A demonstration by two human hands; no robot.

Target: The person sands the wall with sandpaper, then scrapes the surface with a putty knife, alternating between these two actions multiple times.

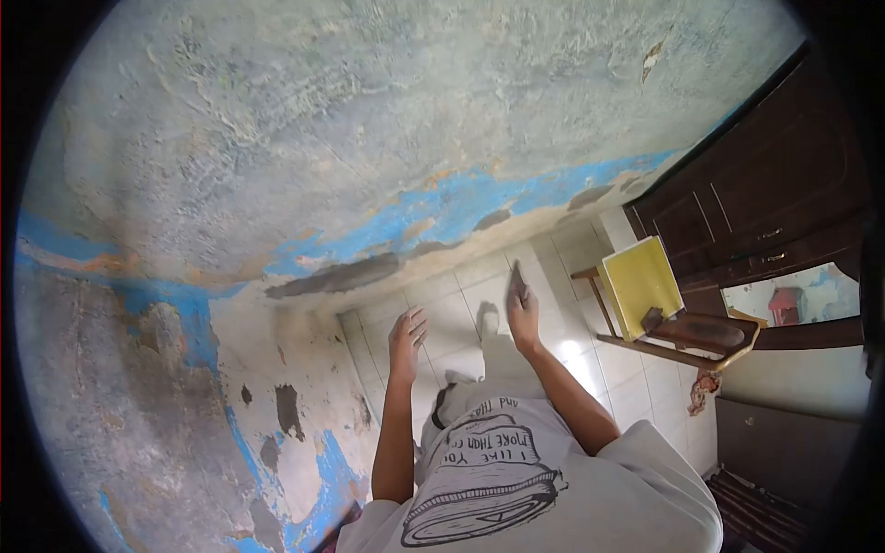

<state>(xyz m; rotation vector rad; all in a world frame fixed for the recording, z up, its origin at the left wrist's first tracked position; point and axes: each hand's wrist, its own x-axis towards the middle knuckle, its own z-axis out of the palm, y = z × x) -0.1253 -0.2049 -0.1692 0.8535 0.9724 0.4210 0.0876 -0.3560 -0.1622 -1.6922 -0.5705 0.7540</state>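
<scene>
My right hand (524, 318) is closed around a small dark trowel (518, 278), its narrow tip pointing at the wall's base. On the other side, my left hand (407, 339) hangs in front of my body with the fingers apart and nothing in them. Ahead stands a rough wall (369, 120), grey plaster above, with a ragged band of blue paint (442, 203) low down. Dark damp-looking patches (350, 275) mark its lower edge. The trowel's handle is mostly hidden in my fist.
To the right, a wooden chair (710, 339) bears a yellow tray-like surface (638, 288) with a dark lump (653, 319) on it. Beyond is a dark brown cabinet (765, 166) with a mirror (816, 300). A crumpled cloth (703, 391) lies by the chair on the tiled floor (447, 313).
</scene>
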